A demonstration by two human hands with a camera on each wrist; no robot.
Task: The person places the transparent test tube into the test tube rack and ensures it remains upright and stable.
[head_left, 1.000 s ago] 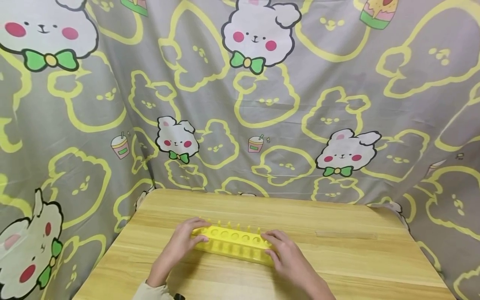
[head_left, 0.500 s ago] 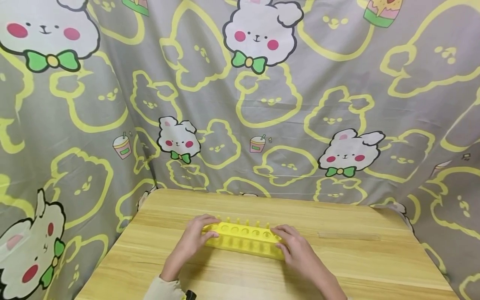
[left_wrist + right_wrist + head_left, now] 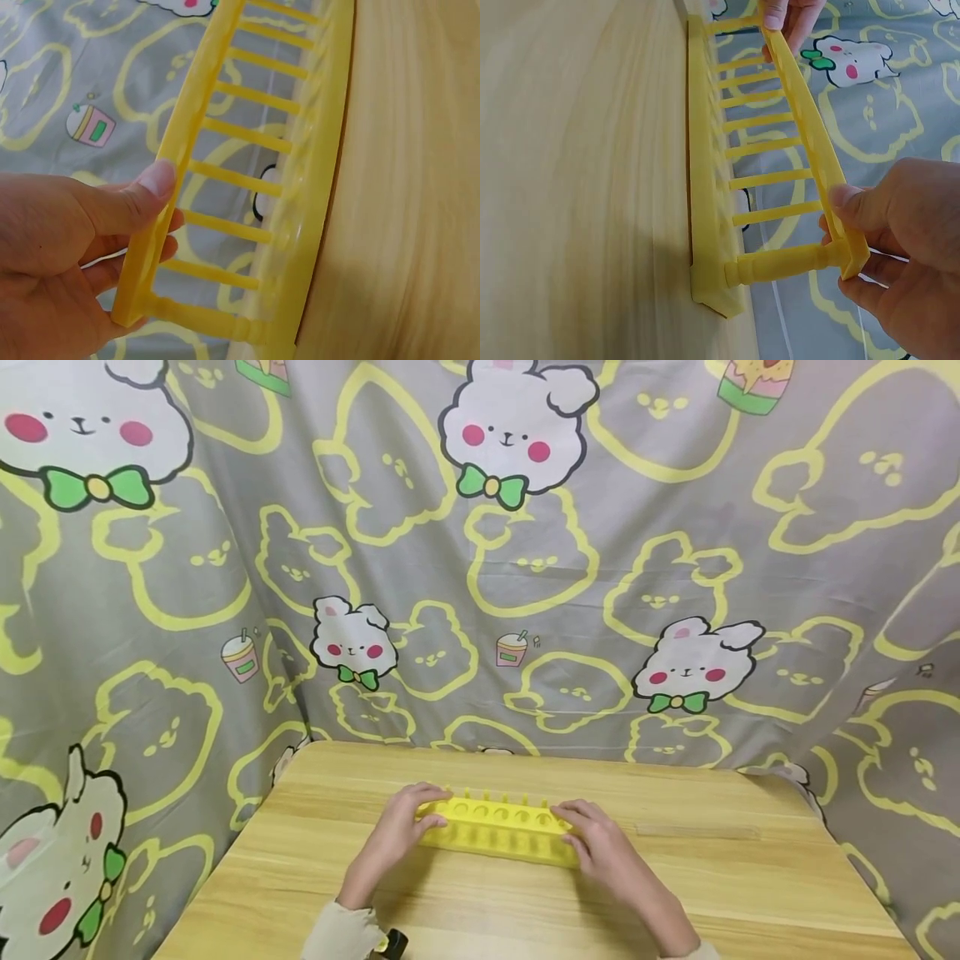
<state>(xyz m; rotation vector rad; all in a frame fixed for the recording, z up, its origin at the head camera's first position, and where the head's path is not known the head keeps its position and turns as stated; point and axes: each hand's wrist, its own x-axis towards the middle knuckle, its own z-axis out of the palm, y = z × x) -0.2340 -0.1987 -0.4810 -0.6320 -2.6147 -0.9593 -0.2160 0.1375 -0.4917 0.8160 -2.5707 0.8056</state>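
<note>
Left hand [image 3: 397, 827] pinches yellow rack [image 3: 498, 833] at left end | right hand [image 3: 606, 845] pinches right end | both ends part-hidden by fingers | clear strip [image 3: 697, 832] right of rack, indistinct

The left hand [image 3: 401, 827] and right hand [image 3: 606, 843] partly hide the ends of the yellow rack [image 3: 501, 827]; the near worktop [image 3: 480, 902] and an unclear dark object [image 3: 395, 943] are cut off.

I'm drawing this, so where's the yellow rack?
In the head view's lower middle, the yellow rack is between the left hand and right hand, gripping its ends.
</note>
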